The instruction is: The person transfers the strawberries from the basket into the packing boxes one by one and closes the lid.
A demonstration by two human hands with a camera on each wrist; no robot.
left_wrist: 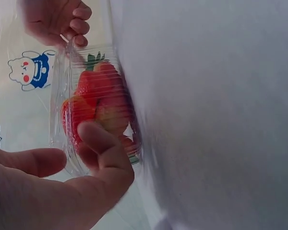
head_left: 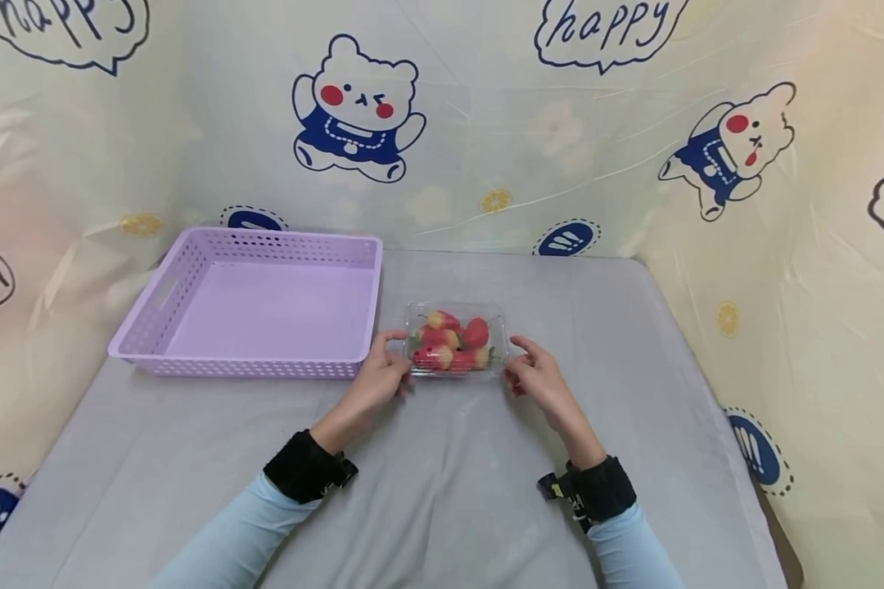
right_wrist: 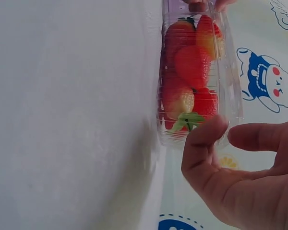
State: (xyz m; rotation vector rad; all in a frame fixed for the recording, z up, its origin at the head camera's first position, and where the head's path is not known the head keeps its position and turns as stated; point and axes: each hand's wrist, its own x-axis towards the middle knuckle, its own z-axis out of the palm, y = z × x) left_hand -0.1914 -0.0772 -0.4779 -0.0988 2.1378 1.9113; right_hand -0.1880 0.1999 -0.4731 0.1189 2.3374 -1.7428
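A clear plastic clamshell box point(head_left: 455, 373) stands on the grey cloth, holding several red and pale strawberries point(head_left: 442, 337) with green leaves. At its left end is my left hand point(head_left: 378, 375), index finger pointing forward and fingertips against or just beside the plastic. My right hand point(head_left: 541, 378) is at the opposite end, its thumb and bent index finger apart. In the right wrist view, that hand point(right_wrist: 240, 163) is close to the lid's corner; whether it touches is unclear. The left wrist view shows a bent finger of my left hand point(left_wrist: 77, 177) in front of the strawberries point(left_wrist: 91, 96).
A lilac plastic basket point(head_left: 370, 303) with perforated sides stands left of the box, close to my left hand. Grey cloth point(head_left: 442, 491) covers the table. Behind and at both sides hangs a cream curtain point(head_left: 471, 106) printed with bears.
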